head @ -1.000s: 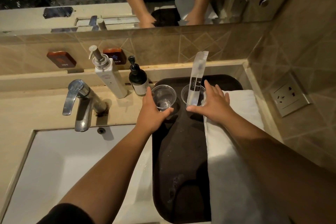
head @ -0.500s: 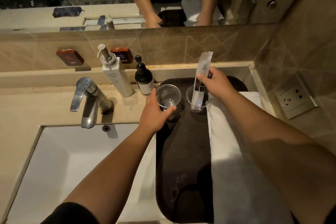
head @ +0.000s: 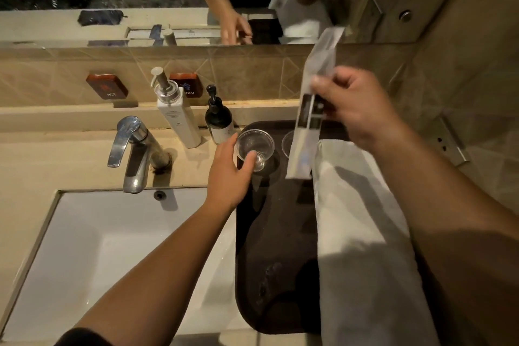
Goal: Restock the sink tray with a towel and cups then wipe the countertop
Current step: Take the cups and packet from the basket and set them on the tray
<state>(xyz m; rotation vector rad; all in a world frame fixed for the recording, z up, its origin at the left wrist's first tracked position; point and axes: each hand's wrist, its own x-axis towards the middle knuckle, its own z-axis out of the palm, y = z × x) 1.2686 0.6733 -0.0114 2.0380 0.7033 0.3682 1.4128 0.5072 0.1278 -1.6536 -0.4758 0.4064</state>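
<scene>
A dark oval tray [head: 276,233] lies on the counter right of the basin. A folded white towel [head: 362,233] covers its right side. Two clear plastic cups stand at the tray's far end. My left hand [head: 229,174] grips the left cup [head: 257,146] by its near side. The right cup [head: 288,143] is mostly hidden behind a long white sachet [head: 311,109]. My right hand [head: 356,107] pinches that sachet and holds it lifted above the right cup, clear of it.
A chrome tap [head: 132,149] and white basin [head: 112,255] sit on the left. A white pump bottle [head: 175,118] and a dark pump bottle [head: 219,121] stand by the tray's far left corner. A wall socket [head: 449,143] is on the right.
My right hand went from resting by the right cup to gripping the sachet, then lifted it up out of the cup. My left hand stayed on the left cup.
</scene>
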